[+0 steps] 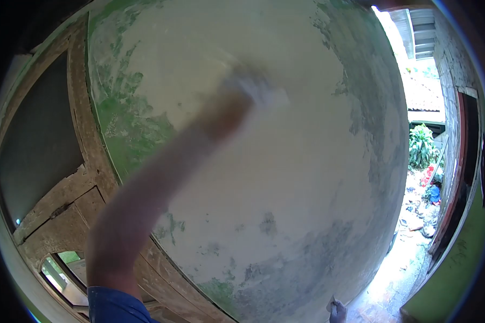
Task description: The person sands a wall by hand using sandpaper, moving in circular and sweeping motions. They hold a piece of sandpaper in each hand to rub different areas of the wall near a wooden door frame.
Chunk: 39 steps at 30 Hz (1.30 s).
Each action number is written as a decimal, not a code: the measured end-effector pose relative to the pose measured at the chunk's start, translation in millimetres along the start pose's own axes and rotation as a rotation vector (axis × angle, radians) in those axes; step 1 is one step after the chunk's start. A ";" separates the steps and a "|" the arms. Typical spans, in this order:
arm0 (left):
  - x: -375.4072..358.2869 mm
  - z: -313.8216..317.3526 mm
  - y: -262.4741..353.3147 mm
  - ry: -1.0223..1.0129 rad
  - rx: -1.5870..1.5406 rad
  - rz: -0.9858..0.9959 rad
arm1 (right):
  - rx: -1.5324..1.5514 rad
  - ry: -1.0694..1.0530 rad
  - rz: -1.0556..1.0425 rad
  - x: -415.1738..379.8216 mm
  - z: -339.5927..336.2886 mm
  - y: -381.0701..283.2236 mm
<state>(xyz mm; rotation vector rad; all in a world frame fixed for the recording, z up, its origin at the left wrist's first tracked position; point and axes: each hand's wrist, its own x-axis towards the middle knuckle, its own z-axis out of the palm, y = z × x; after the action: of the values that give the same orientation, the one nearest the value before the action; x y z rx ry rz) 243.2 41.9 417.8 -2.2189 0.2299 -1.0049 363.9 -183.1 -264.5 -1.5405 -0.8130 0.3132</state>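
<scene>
My left arm reaches up across the patchy wall point(285, 161) from the lower left, in a blue sleeve point(116, 305). At the upper middle of the wall is my left hand point(242, 91), badly smeared by motion. A pale flat piece point(277, 99) with a square-looking corner shows at its fingers; its kind is too blurred to make out. Low at the bottom edge, only part of my right hand point(338, 311) is visible. Its fingers are closed around a small pale pointed piece point(330, 304), which sticks up near the wall's lower edge.
A worn wooden frame point(81, 107) with a dark panel borders the wall on the left. To the right, a bright passage point(388, 290) leads past scattered debris point(415, 215) and a leafy plant point(421, 145). A green wall point(458, 258) stands at the far right.
</scene>
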 end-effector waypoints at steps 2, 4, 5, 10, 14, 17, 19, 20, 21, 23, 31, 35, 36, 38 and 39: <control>-36.3 33.4 66.0 -0.387 0.149 0.326 | -0.008 -0.002 -0.037 -3.4 -0.7 0.9; -82.8 53.0 101.5 -0.440 0.032 0.452 | -0.024 0.004 -0.084 -4.2 -4.6 0.6; -75.0 45.4 98.0 -0.436 0.031 0.451 | -0.005 0.007 -0.065 -5.6 -7.0 -0.4; 0.6 -49.0 -4.4 -0.337 0.149 0.191 | -0.058 0.044 -0.080 -13.1 -12.9 10.6; 19.1 -79.4 -57.5 -0.104 0.602 0.039 | -0.046 -0.036 0.009 -8.2 -17.4 4.2; 6.9 -46.0 0.8 -0.161 0.459 0.123 | -0.041 -0.007 0.007 -2.6 -15.8 -8.2; -32.5 -3.2 49.2 -0.260 0.435 0.298 | -0.039 -0.006 -0.003 -3.9 -14.9 -8.3; -46.5 6.0 70.9 -0.295 0.524 0.395 | -0.063 -0.008 0.002 -4.3 -14.4 -5.6; -56.1 7.3 74.7 -0.292 0.524 0.393 | -0.087 -0.011 0.007 -4.7 -14.8 -3.5; -66.0 -1.9 75.5 -0.384 -0.054 0.329 | -0.143 -0.035 0.022 -7.0 -18.8 -4.4; 10.8 -99.6 -71.0 0.140 0.887 0.141 | -0.095 -0.031 0.010 -9.2 -16.5 -6.2; -29.9 -29.2 32.0 -0.305 0.357 0.216 | -0.066 -0.049 0.052 -10.4 -13.8 -14.7; -38.3 -25.8 39.5 -0.302 0.361 0.214 | -0.077 -0.047 0.053 -9.9 -12.1 -15.8; -48.1 -24.0 45.9 -0.300 0.110 0.344 | -0.093 -0.061 0.069 -12.1 -13.2 -20.9; -38.9 -34.1 32.5 -0.288 0.303 0.304 | -0.102 -0.076 0.089 -10.7 -13.1 -21.8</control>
<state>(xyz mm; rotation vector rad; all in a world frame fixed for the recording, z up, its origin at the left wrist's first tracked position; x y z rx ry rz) 195.7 16.0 389.4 -1.9477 0.2565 -0.5116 358.0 -201.1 -244.5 -1.6720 -0.8323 0.4025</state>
